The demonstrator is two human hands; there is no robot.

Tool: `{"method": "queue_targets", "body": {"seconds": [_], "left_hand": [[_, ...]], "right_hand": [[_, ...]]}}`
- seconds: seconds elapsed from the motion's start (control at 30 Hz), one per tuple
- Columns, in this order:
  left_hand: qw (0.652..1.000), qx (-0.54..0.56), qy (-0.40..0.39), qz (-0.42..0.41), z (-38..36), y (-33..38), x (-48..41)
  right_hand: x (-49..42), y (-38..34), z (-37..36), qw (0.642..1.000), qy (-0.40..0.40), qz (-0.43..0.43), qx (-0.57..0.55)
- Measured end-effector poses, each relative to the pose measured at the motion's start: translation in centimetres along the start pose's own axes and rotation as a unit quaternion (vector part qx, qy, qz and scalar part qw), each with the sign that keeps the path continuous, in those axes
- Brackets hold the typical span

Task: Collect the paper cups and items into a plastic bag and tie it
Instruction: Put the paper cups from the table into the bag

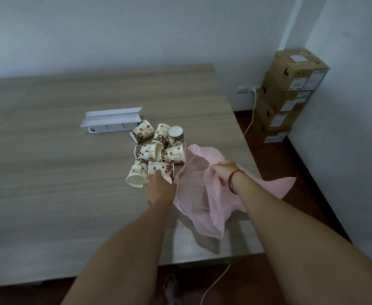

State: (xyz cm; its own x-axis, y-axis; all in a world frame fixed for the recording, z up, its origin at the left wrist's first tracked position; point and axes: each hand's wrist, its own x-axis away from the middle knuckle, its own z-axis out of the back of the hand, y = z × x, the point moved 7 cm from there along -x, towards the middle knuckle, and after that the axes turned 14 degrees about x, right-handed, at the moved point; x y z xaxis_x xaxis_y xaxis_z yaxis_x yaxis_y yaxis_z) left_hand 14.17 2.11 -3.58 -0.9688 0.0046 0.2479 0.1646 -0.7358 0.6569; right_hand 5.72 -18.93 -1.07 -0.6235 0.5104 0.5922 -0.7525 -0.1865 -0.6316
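- The table (48, 172) is a broad slab with a pale grey-brown woodgrain face, matte, filling the left and middle of the frame.
- A cluster of paper cups (156, 150) lies tumbled at the centre of the frame, most on their sides, one standing mouth-down. They are short tapered cones of cream paper printed with brown coffee beans, with plain white insides.
- The nearest cup (136, 172) lies with its round open mouth toward the lower left.
- The left hand (159, 188) reaches to the lower edge of the cluster, fingers (152, 176) spread loosely over the nearest cups and touching them; I cannot tell whether it has a hold on one.
- The plastic bag (193, 190) is thin, pink and translucent, crumpled in soft folds just right of the cups, partly on the table and partly hanging past its right edge.
- The right hand (223, 170) is closed in a fist on a bunched fold of the bag, lifting that part off the table. A red cord bracelet (233, 181) circles its wrist.
- Behind the cups, toward the upper left, a white power strip (112, 128) lies flat beneath a long folded white card (112, 116).
- At the upper right, brown cardboard boxes (290, 93) with white labels stand stacked against the wall.
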Motion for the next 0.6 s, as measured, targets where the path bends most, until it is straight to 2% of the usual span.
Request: {"method": "queue_targets", "body": {"seconds": [0.13,0.27,0.37,0.47,0.6], "left_hand": [[0.989,0.094,0.103,-0.041,2.3,0.6,1.3],[0.960,0.244,0.128,-0.054,3.8,2.7,1.6],[0.943,0.322,0.068,-0.040,1.9,4.6,2.3],[0.936,0.351,-0.018,-0.002,-1.7,6.6,3.6],[0.905,0.375,-0.189,0.060,-6.4,9.4,6.1]], "right_hand": [[0.8,1.1,1.7,0.999,0.033,-0.032,0.017],[1.2,0.4,3.7,0.996,0.066,-0.037,-0.054],[1.8,-0.5,4.8,0.992,0.091,-0.012,-0.081],[2.1,-0.8,5.9,0.986,0.103,-0.006,-0.129],[2.5,0.1,7.4,0.974,0.129,-0.042,-0.180]]}}
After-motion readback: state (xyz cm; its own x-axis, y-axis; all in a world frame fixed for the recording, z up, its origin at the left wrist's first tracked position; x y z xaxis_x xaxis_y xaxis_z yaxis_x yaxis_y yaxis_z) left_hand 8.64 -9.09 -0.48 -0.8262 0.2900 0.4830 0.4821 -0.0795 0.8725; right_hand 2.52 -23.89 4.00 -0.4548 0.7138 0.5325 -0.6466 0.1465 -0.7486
